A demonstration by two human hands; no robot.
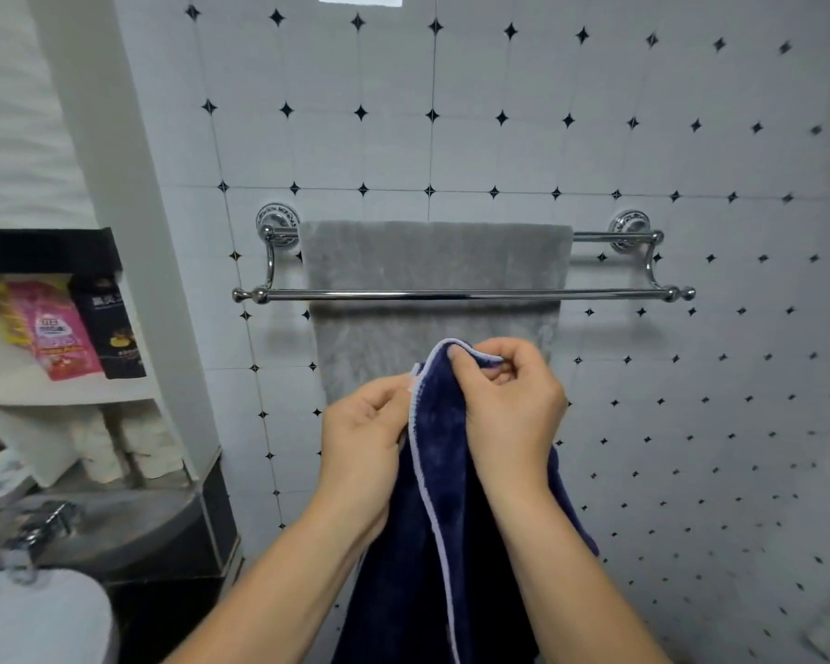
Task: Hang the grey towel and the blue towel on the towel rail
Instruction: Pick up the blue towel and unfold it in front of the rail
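Observation:
The grey towel (432,261) hangs over the back bar of a chrome double towel rail (609,294) on the tiled wall. Its front bar is bare. Below the rail I hold the dark blue towel (444,496), which has a pale lilac edge and hangs down between my forearms. My right hand (509,400) pinches its top edge between thumb and fingers. My left hand (360,433) grips the same edge just to the left, and the two hands nearly touch. The blue towel is in front of the grey towel's lower part, apart from the rail.
At the left, shelves hold a pink packet (58,328) and a dark carton (111,323), with rolled white items below. Lower left are a dark basin counter (130,529) with a chrome tap (44,524) and a white lid (34,615). Right of the rail is bare tiled wall.

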